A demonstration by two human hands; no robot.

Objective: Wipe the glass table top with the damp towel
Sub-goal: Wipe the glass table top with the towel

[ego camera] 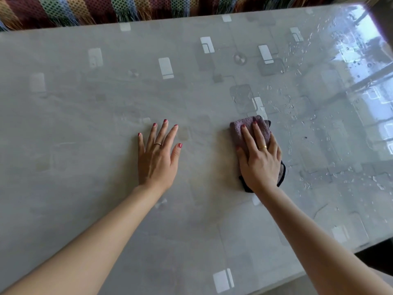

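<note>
The glass table top [85, 128] fills most of the view, pale grey with a pattern of white and grey rectangles under the glass. My right hand [259, 158] lies flat on a folded purple towel [251, 124] with a black edge, pressing it onto the glass right of centre with straight fingers. My left hand [158, 154] rests palm down on the bare glass to the left of the towel, fingers spread. Water droplets and streaks [297, 107] cover the glass to the right of the towel.
A multicoloured woven cloth with fringes [106, 9] runs along the table's far edge. The table's right side reflects a bright window [361, 52]. The near right corner of the table ends at a dark floor gap [374, 254].
</note>
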